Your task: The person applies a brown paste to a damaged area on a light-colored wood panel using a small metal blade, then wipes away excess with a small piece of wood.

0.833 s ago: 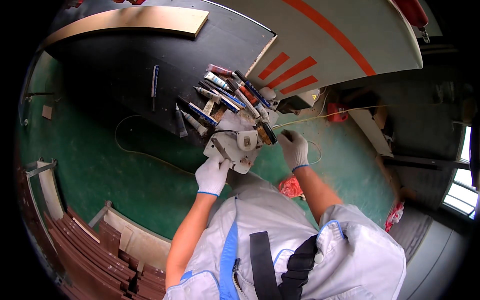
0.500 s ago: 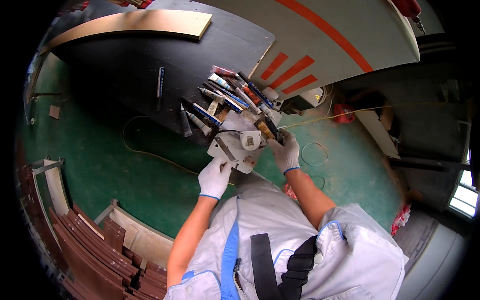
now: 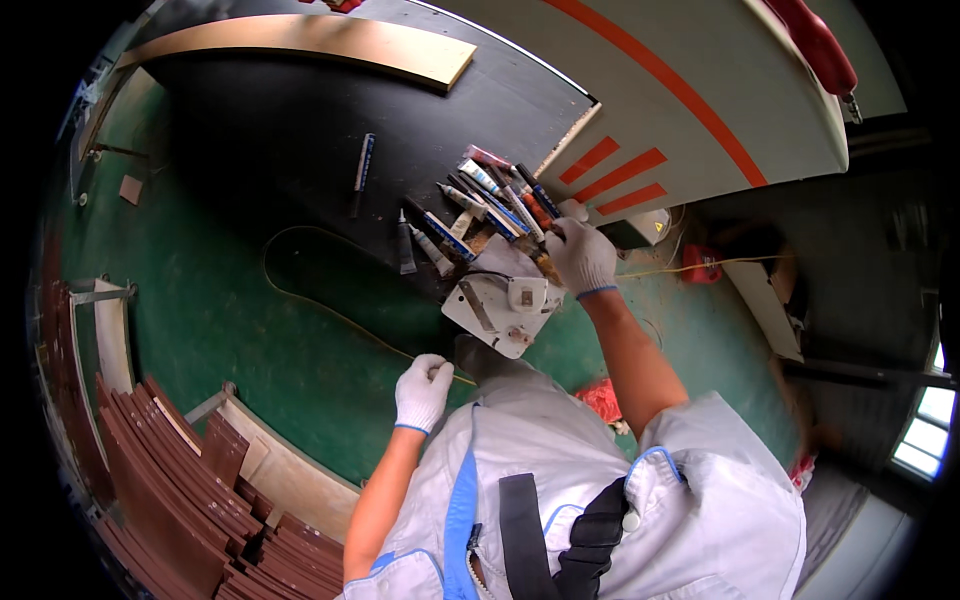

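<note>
Both my hands wear white knit gloves with blue cuffs. My right hand is at the near right side of a heap of marker pens and tubes, its fingers curled; what they hold, if anything, is hidden. My left hand hangs in front of my lap, apart from the table, fingers curled in; whether anything small is in them does not show. Between the hands, at the table's near corner, is a white metal plate with a round white housing on it. A grey tube lies left of the heap.
A dark tabletop bears a curved wooden board and a lone marker. A pale panel with orange stripes stands at the right. Brown slats are stacked lower left. A yellow cord crosses the green floor.
My left hand has left the plate's edge and drawn back toward my lap. My right hand has moved up to the heap of markers. The whole view has shifted slightly.
</note>
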{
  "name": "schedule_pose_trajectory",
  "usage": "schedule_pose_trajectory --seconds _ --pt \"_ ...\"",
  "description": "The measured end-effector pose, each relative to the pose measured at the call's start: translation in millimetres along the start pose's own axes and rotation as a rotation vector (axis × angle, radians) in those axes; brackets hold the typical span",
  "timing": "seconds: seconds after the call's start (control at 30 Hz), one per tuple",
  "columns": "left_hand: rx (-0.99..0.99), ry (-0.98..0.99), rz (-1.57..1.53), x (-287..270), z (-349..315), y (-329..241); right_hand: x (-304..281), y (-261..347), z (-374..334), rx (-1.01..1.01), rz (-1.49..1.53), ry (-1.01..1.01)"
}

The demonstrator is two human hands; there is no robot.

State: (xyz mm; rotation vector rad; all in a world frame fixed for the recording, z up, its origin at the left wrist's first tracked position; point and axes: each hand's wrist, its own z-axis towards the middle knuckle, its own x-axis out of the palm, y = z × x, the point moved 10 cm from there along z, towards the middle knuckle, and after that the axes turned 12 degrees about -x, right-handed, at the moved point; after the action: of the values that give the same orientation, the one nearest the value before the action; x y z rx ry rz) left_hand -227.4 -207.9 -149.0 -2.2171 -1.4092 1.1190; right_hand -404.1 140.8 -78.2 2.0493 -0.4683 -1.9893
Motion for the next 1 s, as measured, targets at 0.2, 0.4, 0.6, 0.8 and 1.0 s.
schedule_pose_trajectory --seconds 0.2,0.4,0.6,0.8,1.0 --pt "-0.078 -0.04 -0.104 -19.0 -22.7 29.7 18.9 8.4 36.6 0.1 -0.187 0.205" --pt "-0.087 -0.078 -0.23 -24.6 -32.7 58.4 25.7 -1.1 38.6 0.135 -0.195 0.22" --pt "-0.106 -0.157 -0.302 -33.8 -60.9 85.5 38.5 12.5 48.2 0.002 -0.313 0.211" --pt "0.039 -0.143 -0.227 -67.5 -82.8 52.8 3.1 18.2 22.3 -0.243 -0.103 0.072" --pt "0.159 -0.145 -0.987 -123.2 -164.1 32.6 1.3 220.5 -80.9 -0.613 0.656 0.402"
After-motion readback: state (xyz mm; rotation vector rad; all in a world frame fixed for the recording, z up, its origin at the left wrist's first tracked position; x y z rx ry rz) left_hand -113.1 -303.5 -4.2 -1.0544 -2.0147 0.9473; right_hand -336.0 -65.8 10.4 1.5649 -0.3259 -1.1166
